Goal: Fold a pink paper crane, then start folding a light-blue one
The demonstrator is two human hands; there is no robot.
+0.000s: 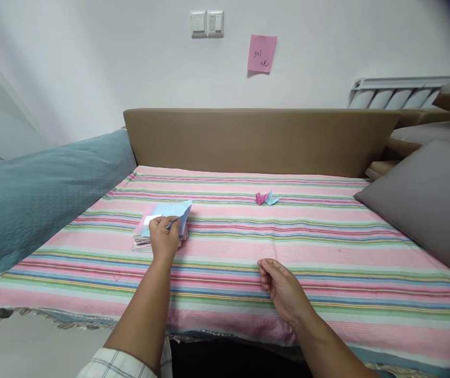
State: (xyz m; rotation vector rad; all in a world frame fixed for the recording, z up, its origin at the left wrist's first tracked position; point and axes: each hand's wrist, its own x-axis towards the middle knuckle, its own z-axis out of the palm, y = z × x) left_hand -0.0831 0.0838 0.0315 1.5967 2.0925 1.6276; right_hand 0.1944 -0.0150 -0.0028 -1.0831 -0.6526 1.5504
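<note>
My left hand [165, 237] is closed on the near edge of a light blue sheet of paper [184, 211], whose right side is lifted and curved. Under it lies a stack of coloured papers [143, 240], with pink and white sheets showing at its left. My right hand [279, 287] hovers over the striped cloth with curled fingers and the thumb against the index finger; nothing shows in it. Farther back lie a magenta folded paper piece [261, 198] and, touching it, a light blue folded paper piece [271, 199].
A pink striped cloth [225, 252] covers the sofa seat. Behind it stands a brown backrest [256, 142]. A teal-covered armrest [52, 178] bounds the left, and grey cushions [433, 194] the right. On the wall are a pink note [262, 53] and light switches [206, 23].
</note>
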